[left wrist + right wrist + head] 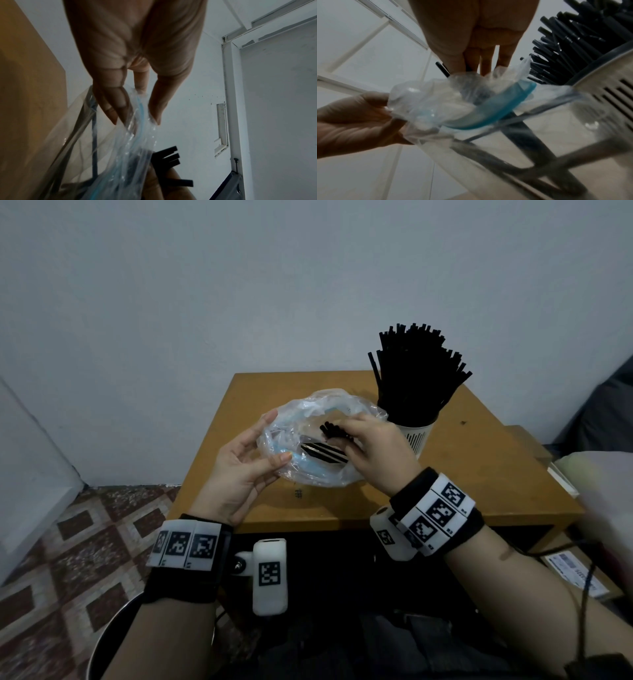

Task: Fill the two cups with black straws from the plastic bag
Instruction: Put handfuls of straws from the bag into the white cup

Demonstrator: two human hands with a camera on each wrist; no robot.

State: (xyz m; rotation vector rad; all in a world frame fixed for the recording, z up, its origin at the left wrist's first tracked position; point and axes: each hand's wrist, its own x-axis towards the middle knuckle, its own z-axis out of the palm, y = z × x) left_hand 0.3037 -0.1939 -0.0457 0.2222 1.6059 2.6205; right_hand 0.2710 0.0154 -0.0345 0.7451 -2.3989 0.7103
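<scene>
1. While your left hand [239, 465] pinches the near-left rim of the plastic bag [308, 470] between thumb and fingertips, the bag hangs open just above the table [479, 474].
2. Your right hand [376, 450] reaches into the bag's mouth from the right, fingers curled round a small bundle of straws [330, 429] whose ends stick out toward the left.
3. Through the clear plastic below that bundle you can see a few more black straws [322, 451] lying inside the bag.
4. Just beyond the bag, to its right, a white slotted cup [416, 436] stands on the table, packed with upright black straws [418, 371] that fan outward. Only this one cup shows.
</scene>
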